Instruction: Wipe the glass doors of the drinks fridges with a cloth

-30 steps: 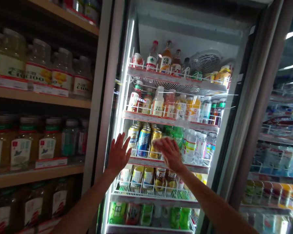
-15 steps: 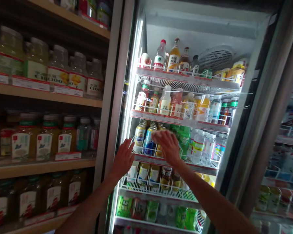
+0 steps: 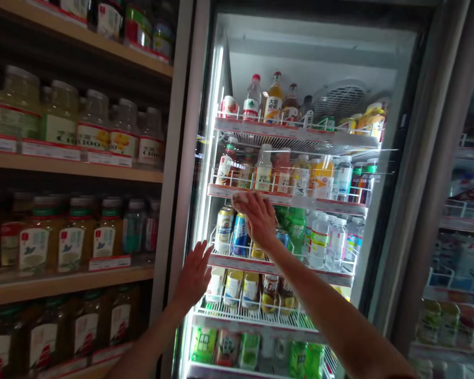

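My left hand (image 3: 193,275) is open, its fingers spread near the left edge of the glass door (image 3: 300,52) of a lit drinks cooler. Higher and to the right, my right hand (image 3: 260,220) is pressed flat towards the glass, over a pale cloth (image 3: 242,198) that shows only as a thin strip by its fingertips. Behind the glass, this hand covers part of the row with a blue can (image 3: 240,234) and a white-and-gold can (image 3: 224,230). Whether my left palm touches the glass or the frame, I cannot tell.
Wooden shelves (image 3: 75,169) with several juice bottles stand on the left, past the metal door frame (image 3: 177,142). Inside the cooler, wire shelves (image 3: 256,316) hold bottles and cans. Another cooler (image 3: 458,231) is at the right.
My right hand has moved up and slightly left over the glass with the cloth. My left hand has shifted slightly down and left, staying open. The view has tilted a little.
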`<state>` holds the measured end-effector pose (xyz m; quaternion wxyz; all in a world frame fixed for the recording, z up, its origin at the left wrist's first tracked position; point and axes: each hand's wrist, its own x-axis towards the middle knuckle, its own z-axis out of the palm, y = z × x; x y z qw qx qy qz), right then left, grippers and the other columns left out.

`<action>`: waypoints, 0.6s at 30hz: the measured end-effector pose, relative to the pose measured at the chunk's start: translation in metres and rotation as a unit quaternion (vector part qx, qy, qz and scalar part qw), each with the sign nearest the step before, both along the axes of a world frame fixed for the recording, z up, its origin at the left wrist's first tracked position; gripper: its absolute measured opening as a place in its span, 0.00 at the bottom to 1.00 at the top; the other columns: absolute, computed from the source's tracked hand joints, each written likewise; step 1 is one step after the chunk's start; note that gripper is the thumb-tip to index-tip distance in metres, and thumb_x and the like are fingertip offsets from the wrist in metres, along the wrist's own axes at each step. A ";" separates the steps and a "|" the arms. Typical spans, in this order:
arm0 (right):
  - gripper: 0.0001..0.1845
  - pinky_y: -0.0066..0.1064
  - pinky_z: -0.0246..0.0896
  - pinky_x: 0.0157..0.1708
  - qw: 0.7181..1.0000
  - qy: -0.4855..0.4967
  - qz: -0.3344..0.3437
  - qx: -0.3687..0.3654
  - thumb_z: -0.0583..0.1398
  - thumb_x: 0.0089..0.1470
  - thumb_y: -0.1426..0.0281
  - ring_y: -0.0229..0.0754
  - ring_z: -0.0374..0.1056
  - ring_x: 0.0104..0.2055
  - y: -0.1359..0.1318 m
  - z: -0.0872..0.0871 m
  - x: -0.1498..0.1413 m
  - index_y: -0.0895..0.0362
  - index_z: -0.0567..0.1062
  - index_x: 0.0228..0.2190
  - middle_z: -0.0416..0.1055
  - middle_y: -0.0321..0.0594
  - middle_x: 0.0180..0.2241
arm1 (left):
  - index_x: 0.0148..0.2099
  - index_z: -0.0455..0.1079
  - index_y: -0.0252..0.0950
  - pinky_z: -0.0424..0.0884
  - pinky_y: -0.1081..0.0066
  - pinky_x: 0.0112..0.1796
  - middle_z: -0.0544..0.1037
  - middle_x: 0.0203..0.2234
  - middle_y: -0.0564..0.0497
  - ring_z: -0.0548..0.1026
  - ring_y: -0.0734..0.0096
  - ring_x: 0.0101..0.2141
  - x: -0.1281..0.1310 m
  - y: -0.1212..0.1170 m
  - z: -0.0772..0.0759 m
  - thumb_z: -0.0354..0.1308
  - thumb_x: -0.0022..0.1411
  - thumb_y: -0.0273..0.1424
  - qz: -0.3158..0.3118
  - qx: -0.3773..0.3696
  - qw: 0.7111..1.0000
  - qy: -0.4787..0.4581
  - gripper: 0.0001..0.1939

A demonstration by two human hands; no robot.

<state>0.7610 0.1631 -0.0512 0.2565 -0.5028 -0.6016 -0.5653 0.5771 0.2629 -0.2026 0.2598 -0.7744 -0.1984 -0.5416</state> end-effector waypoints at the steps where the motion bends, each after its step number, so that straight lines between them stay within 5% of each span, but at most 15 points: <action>1: 0.25 0.47 0.39 0.62 0.999 0.030 -0.004 0.024 0.51 0.56 0.72 0.47 0.40 0.66 0.003 0.013 -0.004 0.50 0.60 0.56 0.51 0.37 0.62 | 0.66 0.37 0.34 0.62 0.53 0.54 0.54 0.61 0.40 0.50 0.56 0.62 0.001 -0.001 -0.001 0.47 0.61 0.26 0.004 -0.004 1.000 -0.002 0.34; 3: 0.26 0.47 0.39 0.62 0.999 0.035 0.005 0.025 0.50 0.56 0.72 0.47 0.38 0.66 0.007 0.017 -0.011 0.52 0.60 0.56 0.50 0.37 0.62 | 0.66 0.38 0.34 0.62 0.53 0.54 0.54 0.61 0.40 0.50 0.56 0.62 0.001 -0.004 -0.001 0.46 0.61 0.26 0.010 -0.008 1.000 -0.004 0.33; 8: 0.26 0.42 0.42 0.62 0.969 -0.164 0.078 -0.166 0.49 0.58 0.72 0.40 0.43 0.64 0.008 -0.023 -0.023 0.46 0.56 0.57 0.55 0.29 0.60 | 0.64 0.47 0.34 0.64 0.57 0.54 0.57 0.60 0.40 0.53 0.58 0.61 -0.014 -0.001 0.004 0.47 0.60 0.25 0.002 0.005 0.999 0.047 0.30; 10: 0.26 0.44 0.42 0.62 0.972 -0.150 0.075 -0.163 0.50 0.57 0.73 0.41 0.43 0.64 0.013 -0.004 -0.025 0.46 0.57 0.56 0.54 0.30 0.60 | 0.62 0.52 0.35 0.63 0.59 0.54 0.59 0.59 0.43 0.55 0.60 0.60 -0.022 0.001 0.010 0.47 0.60 0.25 -0.007 0.012 0.997 0.071 0.28; 14: 0.26 0.50 0.37 0.62 0.998 0.001 0.032 -0.050 0.52 0.55 0.74 0.48 0.39 0.65 0.029 0.065 -0.032 0.50 0.60 0.55 0.48 0.36 0.63 | 0.59 0.57 0.38 0.62 0.59 0.55 0.64 0.57 0.46 0.60 0.62 0.58 -0.030 0.001 0.023 0.46 0.60 0.25 -0.015 0.021 0.997 0.079 0.24; 16: 0.26 0.50 0.37 0.62 0.999 0.013 0.031 -0.034 0.52 0.54 0.74 0.49 0.38 0.66 0.032 0.072 -0.036 0.52 0.60 0.56 0.47 0.37 0.63 | 0.58 0.58 0.38 0.61 0.58 0.55 0.66 0.55 0.46 0.62 0.63 0.57 -0.030 0.000 0.030 0.46 0.60 0.25 -0.014 0.027 0.997 0.076 0.23; 18: 0.28 0.48 0.39 0.62 0.996 -0.046 0.045 -0.063 0.51 0.55 0.75 0.47 0.39 0.65 0.030 0.056 -0.037 0.50 0.58 0.56 0.49 0.35 0.63 | 0.56 0.59 0.37 0.60 0.57 0.55 0.66 0.54 0.45 0.62 0.63 0.56 -0.029 0.001 0.039 0.46 0.61 0.25 -0.011 0.030 0.997 0.064 0.21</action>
